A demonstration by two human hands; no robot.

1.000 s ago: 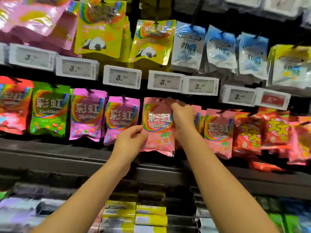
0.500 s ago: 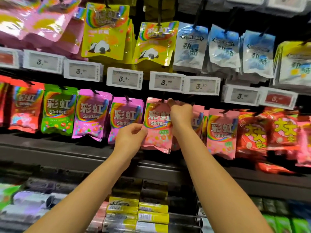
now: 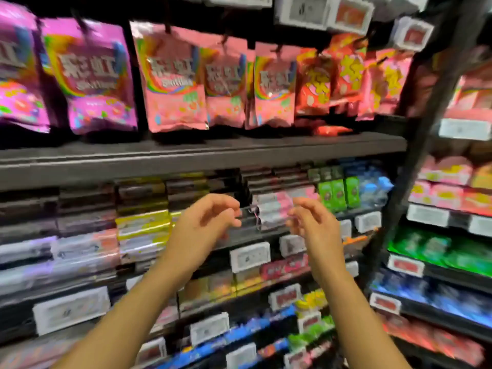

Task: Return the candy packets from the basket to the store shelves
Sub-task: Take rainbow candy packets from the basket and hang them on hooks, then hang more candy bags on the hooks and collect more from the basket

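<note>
Pink candy packets point(image 3: 175, 81) hang in a row from pegs just above the dark shelf board point(image 3: 202, 150), which serves as our reference. Beside them on the same row, to our left, hang magenta packets point(image 3: 90, 75); to our right hang orange-red packets point(image 3: 314, 81). One orange-red packet point(image 3: 331, 129) lies flat on the board itself.

Below the board, we hold both hands raised in front of the stacked goods. Our left hand point(image 3: 205, 225) has its fingers loosely curled and grasps nothing. Our right hand point(image 3: 311, 222) likewise has relaxed, slightly bent fingers and holds nothing. The two hands are apart, with a pale pink-and-white pack point(image 3: 271, 209) visible between them on the tier behind; neither hand touches it.

Under the board, to our left of the hands, lie stacks of yellow packs point(image 3: 143, 222) and dark packs point(image 3: 87, 201). To our right of the hands stand green boxes point(image 3: 335, 193). White price tags point(image 3: 250, 255) line the tier edges below the hands. The basket is out of view. Motion blur softens most lettering.
</note>
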